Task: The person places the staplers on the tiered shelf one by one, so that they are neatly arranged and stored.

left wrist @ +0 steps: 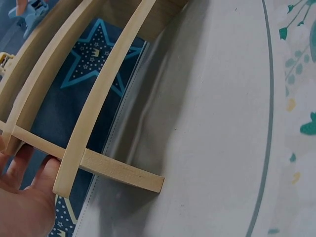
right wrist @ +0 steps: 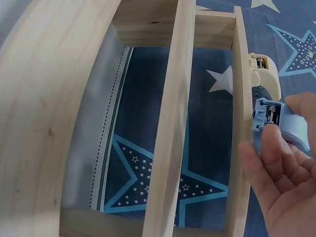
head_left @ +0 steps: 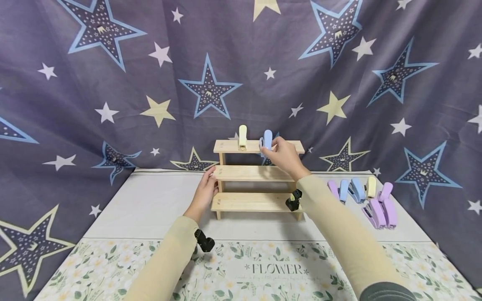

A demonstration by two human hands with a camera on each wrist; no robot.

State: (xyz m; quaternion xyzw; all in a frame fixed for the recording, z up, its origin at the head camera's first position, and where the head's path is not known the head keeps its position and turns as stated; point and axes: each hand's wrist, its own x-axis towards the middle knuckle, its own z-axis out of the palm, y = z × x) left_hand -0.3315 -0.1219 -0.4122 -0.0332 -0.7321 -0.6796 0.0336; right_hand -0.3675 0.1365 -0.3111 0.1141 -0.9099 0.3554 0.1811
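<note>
Pinching a blue stapler [head_left: 267,138] in the clamped grip of the right hand [head_left: 285,156], at the top board [head_left: 227,146] of a wooden rack [head_left: 252,173], beside a yellow stapler [head_left: 242,136]. Touching the rack's left side with the left hand [head_left: 204,191], impossible to tell whether curled round it or apart.

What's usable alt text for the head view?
A right hand holds a blue stapler at the top of a three-tier wooden stand, right of a yellow stapler; the left hand touches the stand's left side. More purple, blue and yellow staplers are grouped on the table to the right.
</note>
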